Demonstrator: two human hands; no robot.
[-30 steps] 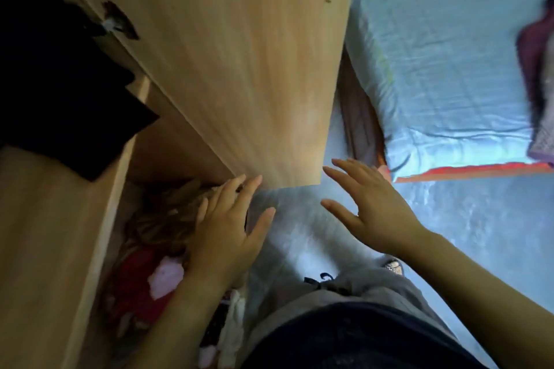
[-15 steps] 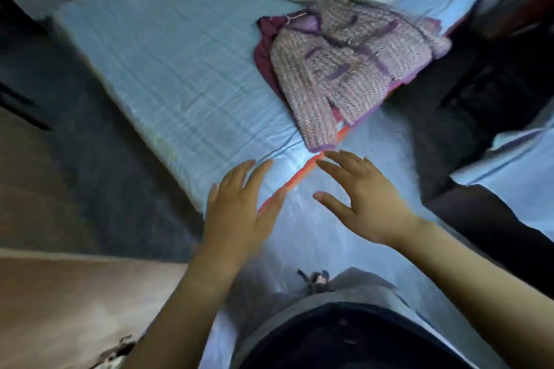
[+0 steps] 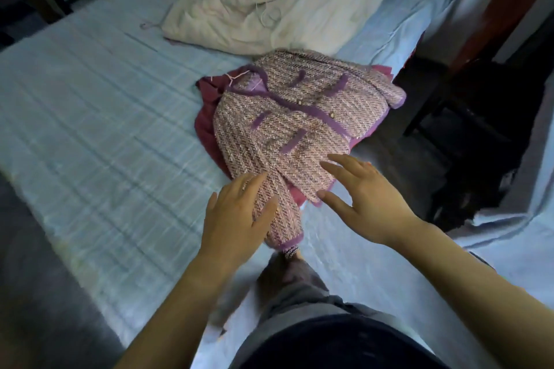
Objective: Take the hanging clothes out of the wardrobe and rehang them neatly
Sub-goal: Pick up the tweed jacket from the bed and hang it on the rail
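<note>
A pink tweed jacket with purple trim (image 3: 299,120) lies spread on the pale blue bed (image 3: 105,117), over a dark red garment (image 3: 207,129) that shows at its left edge. A thin hanger hook (image 3: 232,76) pokes out at the jacket's collar. My left hand (image 3: 236,219) hovers with fingers apart over the jacket's near sleeve. My right hand (image 3: 365,198) is spread just right of that sleeve, above the jacket's lower hem. Neither hand holds anything. The wardrobe is out of view.
A rumpled cream duvet (image 3: 269,0) with a white cord lies at the head of the bed. A dark wooden chair (image 3: 479,105) stands to the right of the bed. Dark floor (image 3: 36,293) runs along the left. My grey trousers fill the bottom.
My view has swung from the wardrobe interior to the bed. Both hands have come forward over the near end of the tweed jacket, still spread and holding nothing.
</note>
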